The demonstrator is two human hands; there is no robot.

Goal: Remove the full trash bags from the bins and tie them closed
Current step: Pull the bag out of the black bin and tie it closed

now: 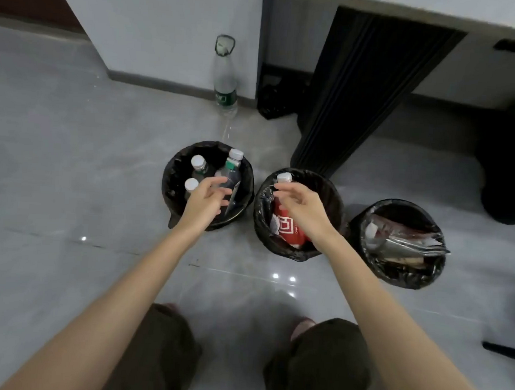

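Observation:
Three small round bins lined with black trash bags stand in a row on the grey floor. The left bin (pixel 175 171) holds several clear plastic bottles with white caps. The middle bin (pixel 332 190) holds a red-labelled bottle (pixel 287 229). The right bin (pixel 396 275) holds crumpled silvery wrappers. My left hand (pixel 204 200) hovers over the left bin, fingers relaxed and spread, holding nothing. My right hand (pixel 303 206) hovers over the middle bin, fingers loosely bent, gripping nothing.
A tall clear water bottle (pixel 225 81) stands by the wall behind the left bin. A dark ribbed panel (pixel 362 92) slants down behind the middle bin, with a black bag (pixel 274 102) beside it. My knees are at the bottom.

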